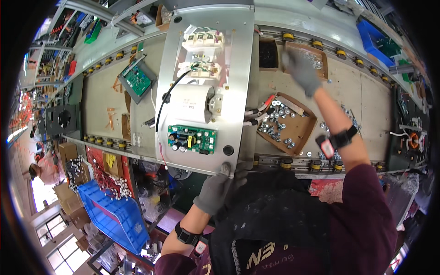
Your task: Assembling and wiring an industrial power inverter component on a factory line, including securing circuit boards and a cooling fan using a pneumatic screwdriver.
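The left hand (pixel 215 190) is gripping the near edge of the big metal plate (pixel 238 68) with curled fingers. The right hand (pixel 301 69) is reaching, fingers loosely bent and holding nothing, over the far cardboard box (pixel 321 57) on the right.

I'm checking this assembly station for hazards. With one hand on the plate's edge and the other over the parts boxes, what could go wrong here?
1. The left hand grips only the near edge of the metal plate, which may overhang the conveyor; it could tip or slide.
2. The right hand reaches over the open screw box; its forearm could knock it and scatter more screws.
3. The black cable on the plate could snag.
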Demonstrator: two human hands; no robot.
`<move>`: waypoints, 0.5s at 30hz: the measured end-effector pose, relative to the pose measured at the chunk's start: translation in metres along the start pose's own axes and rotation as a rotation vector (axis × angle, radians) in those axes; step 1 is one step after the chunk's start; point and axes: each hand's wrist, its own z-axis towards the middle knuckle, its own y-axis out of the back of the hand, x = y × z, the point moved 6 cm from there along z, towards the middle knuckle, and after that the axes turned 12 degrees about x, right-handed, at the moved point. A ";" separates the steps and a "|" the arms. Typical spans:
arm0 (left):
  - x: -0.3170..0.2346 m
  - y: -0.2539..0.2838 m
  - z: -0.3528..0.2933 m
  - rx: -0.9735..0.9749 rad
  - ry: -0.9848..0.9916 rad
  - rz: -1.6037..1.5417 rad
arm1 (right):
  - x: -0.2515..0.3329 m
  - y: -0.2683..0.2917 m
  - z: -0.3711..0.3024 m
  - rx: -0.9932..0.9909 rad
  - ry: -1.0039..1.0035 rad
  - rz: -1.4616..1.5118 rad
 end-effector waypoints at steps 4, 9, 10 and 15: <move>0.012 0.008 0.009 0.097 -0.018 -0.118 | -0.072 -0.137 -0.130 0.813 -0.261 -0.207; 0.020 0.010 0.003 0.087 -0.087 -0.102 | -0.089 -0.167 -0.180 0.719 -0.260 -0.240; 0.020 0.009 -0.003 0.096 -0.082 -0.169 | -0.093 -0.166 -0.183 0.696 -0.261 -0.195; 0.006 0.046 -0.070 0.007 -0.043 -0.220 | -0.172 -0.142 -0.191 0.404 -0.456 0.475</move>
